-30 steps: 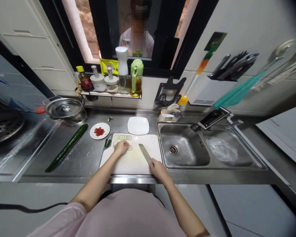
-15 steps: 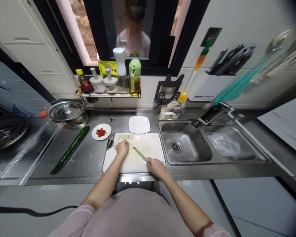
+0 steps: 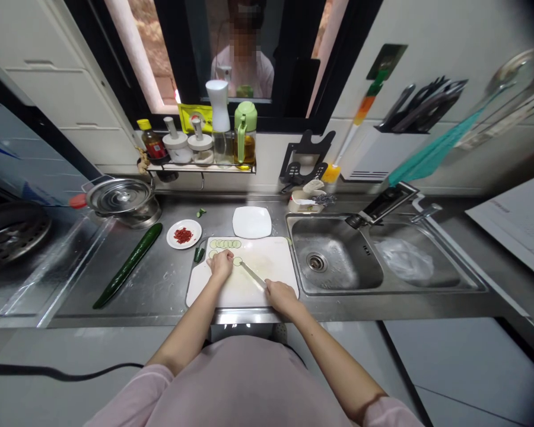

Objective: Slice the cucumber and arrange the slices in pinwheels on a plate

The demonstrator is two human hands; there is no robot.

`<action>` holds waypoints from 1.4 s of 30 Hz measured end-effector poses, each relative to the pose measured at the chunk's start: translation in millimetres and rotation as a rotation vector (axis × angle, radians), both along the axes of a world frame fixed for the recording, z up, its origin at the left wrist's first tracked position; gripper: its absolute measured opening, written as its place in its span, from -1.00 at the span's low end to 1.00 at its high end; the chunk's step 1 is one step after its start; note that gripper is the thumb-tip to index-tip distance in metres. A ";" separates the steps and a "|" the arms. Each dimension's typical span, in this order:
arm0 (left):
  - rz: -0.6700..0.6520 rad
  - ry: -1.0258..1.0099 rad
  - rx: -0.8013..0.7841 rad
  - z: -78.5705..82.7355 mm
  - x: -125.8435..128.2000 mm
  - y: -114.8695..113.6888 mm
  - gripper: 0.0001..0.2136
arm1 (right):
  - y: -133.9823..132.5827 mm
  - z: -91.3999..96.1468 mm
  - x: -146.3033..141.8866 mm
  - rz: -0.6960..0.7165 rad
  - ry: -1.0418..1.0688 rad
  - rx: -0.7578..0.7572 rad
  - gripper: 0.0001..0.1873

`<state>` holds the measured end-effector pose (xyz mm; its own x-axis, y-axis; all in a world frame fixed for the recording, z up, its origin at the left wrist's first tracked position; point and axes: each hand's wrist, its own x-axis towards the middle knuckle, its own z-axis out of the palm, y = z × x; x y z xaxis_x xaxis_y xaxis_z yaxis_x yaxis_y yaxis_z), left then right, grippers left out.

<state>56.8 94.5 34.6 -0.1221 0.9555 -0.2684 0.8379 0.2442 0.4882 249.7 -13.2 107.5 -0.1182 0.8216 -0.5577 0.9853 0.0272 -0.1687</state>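
My right hand (image 3: 282,295) is closed round the handle of a kitchen knife (image 3: 253,274), its blade pointing to the upper left. The blade's tip touches or lies very close to a round cucumber slice (image 3: 237,261). Beside that slice, my left hand (image 3: 221,264) rests on the white cutting board (image 3: 244,293) with its fingers bent together; what they hold, if anything, is hidden. A row of overlapping cucumber slices (image 3: 225,244) lies along the board's far left edge. Another slice shows partly behind my left fingers. Dark green cucumber end pieces (image 3: 199,255) sit at the board's left edge.
A whole cucumber (image 3: 129,265) lies on the steel counter at left. Nearby are a plate of chopped red bits (image 3: 171,242), a lidded pot (image 3: 136,213) and a white square plate (image 3: 251,222). A sink (image 3: 338,279) adjoins the board at right; a condiment rack (image 3: 204,168) hangs behind.
The camera view has shifted slightly. Both hands keep nearly the same places on the board, the knife still in my right hand with its tip by the slice.
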 end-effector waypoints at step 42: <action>-0.031 0.036 -0.010 0.0 -1.2 2.1 -0.79 | 12.3 -3.0 -8.8 0.024 -0.001 -0.041 -0.61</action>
<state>55.5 96.6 34.7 -0.1024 0.9564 -0.2736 0.8618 0.2227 0.4557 240.9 -0.9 104.5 -0.1369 0.7951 -0.5908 0.9846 0.0435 -0.1696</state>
